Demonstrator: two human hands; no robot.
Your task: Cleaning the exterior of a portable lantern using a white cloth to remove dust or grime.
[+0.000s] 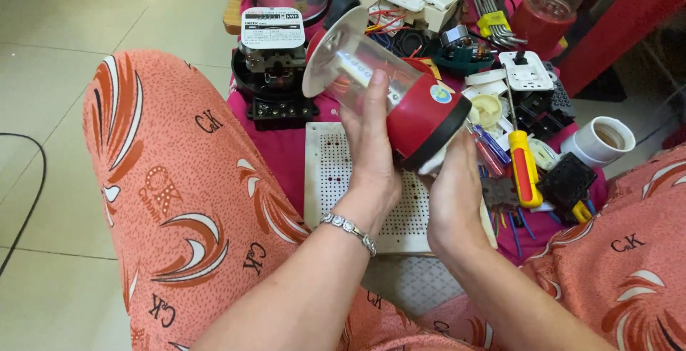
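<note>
Both hands, left hand [368,154] and right hand [451,194], fingers closed around the blender jar [386,94], its mouth tilted up-left.

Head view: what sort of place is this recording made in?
Probably a home floor used as a small electrical repair spot: pale floor tiles, a pink cloth strewn with a dismantled electricity meter, a yellow-handled screwdriver, and loose sockets and wires.
</note>
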